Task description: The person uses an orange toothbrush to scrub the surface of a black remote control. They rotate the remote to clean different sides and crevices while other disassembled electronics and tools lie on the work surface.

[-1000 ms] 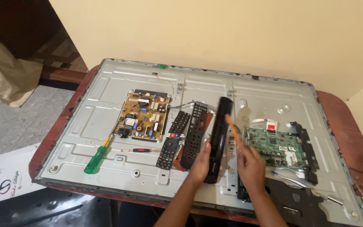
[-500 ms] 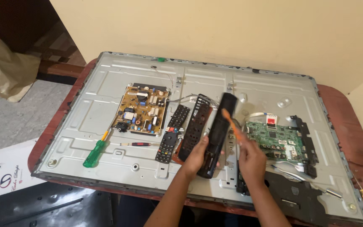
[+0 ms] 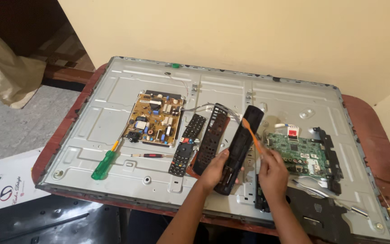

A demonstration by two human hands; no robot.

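Our left hand (image 3: 214,168) grips the black remote shell (image 3: 240,147) by its lower end, tilted up over the TV back panel (image 3: 113,108) on the table (image 3: 362,113). Our right hand (image 3: 272,174) is closed on an orange brush (image 3: 250,133), bristles touching the shell's upper part. Keypad (image 3: 212,139) and second remote (image 3: 187,144) lie just left, green screwdriver (image 3: 102,163) farther left
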